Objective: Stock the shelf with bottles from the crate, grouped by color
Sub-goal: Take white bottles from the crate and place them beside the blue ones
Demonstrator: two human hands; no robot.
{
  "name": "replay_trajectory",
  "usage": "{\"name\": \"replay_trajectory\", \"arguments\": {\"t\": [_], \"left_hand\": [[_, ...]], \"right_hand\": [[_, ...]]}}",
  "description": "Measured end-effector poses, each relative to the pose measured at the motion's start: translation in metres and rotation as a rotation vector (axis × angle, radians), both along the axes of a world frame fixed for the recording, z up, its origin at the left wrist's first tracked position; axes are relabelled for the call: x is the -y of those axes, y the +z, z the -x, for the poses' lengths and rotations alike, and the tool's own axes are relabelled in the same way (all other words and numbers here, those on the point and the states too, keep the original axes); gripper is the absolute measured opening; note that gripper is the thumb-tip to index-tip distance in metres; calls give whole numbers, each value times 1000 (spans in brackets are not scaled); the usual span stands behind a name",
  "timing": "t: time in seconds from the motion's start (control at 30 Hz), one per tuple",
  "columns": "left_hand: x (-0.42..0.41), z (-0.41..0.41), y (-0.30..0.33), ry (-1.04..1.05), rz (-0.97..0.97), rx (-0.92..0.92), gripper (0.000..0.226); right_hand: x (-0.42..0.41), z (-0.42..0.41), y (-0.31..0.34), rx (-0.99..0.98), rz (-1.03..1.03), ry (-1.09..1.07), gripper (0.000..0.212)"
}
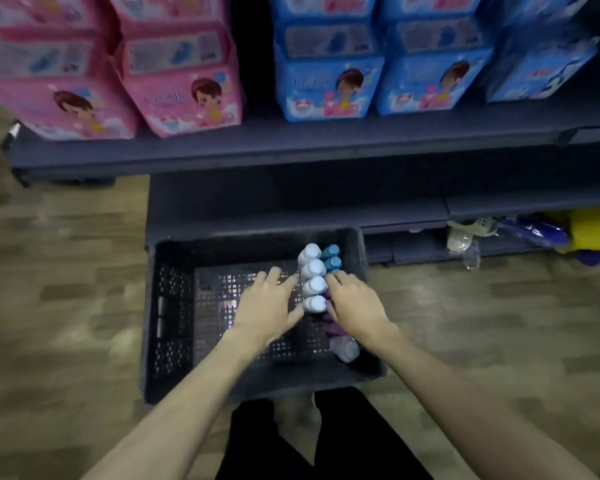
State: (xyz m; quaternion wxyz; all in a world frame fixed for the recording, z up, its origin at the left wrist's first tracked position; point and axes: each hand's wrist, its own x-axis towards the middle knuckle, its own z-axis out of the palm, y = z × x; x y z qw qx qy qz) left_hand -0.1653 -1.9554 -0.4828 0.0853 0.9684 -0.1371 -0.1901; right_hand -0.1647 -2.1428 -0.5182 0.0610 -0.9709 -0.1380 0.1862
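1. A dark plastic crate (174, 306) with perforated walls and floor sits on the wood-patterned floor (66, 271), pushed against the foot of a dark shelf unit (291, 147); the person's dark trouser legs (326, 445) stand just behind its near rim.
2. Bottles are bunched along the right side of the crate; a row of four white bottles (313, 278) runs from far to near, caps upward; two blue bottles (331, 257) stand just right of the row at the far end; purple bottles (331, 327) lie nearer the viewer, partly hidden under the right hand; one pale greyish bottle (345, 348) lies in the near right corner.
3. The left hand (269, 306) reaches into the crate with fingers spread and nearly straight; its fingertips and thumb touch the left flank of the white row; it has nothing clasped that can be seen.
4. The right hand (354, 303) comes in from the other side, palm down, fingers extended toward the white row and resting over the purple bottles; motion blur hides whether any finger curls round a bottle, so its hold cannot be told.
5. On the shelf above, pink packages (174, 88) stand at the left and blue packages (329, 84) at the right, each printed with a cartoon child.
6. Low at the right, beside the crate, lie a crumpled clear wrapper (461, 240) and blue and yellow goods (568, 233), too blurred to name.
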Motion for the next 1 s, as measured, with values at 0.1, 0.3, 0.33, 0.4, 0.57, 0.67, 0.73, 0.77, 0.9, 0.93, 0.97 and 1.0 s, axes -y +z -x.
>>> {"name": "replay_trajectory", "arguments": {"t": [0.1,0.3,0.33,0.4,0.57,0.67,0.73,0.77,0.9,0.93,0.97,1.0], "left_hand": [[3,8,-40,43,6,-95,59],[3,15,-101,58,-32,-210,63],[2,17,-109,61,-35,-224,63],[1,18,-124,50,-47,-235,62],[-1,21,-152,-8,-95,-264,60],[-1,23,-164,-13,-82,-252,58],[0,25,-172,-11,-69,-238,56],[1,25,-176,-10,-64,-227,55],[5,29,-189,-6,-51,-219,53],[4,30,-191,-5,-55,-220,54],[3,31,-192,-6,-61,-219,54],[3,32,-191,-7,-65,-216,54]], "right_hand": [[2,16,-49,-174,9,-21,46],[-1,24,-123,-271,15,-145,69],[-3,23,-133,-263,25,-148,71],[-8,22,-150,-231,31,-127,67],[-13,19,-179,-146,-46,-148,53],[-12,19,-193,-127,-93,-158,44],[-11,20,-202,-135,-147,-211,40],[-11,20,-205,-144,-183,-249,40],[-14,19,-212,-155,-271,-335,42],[-14,18,-212,-155,-277,-341,43],[-14,18,-212,-154,-265,-338,44],[-14,18,-211,-148,-240,-323,45]]}}
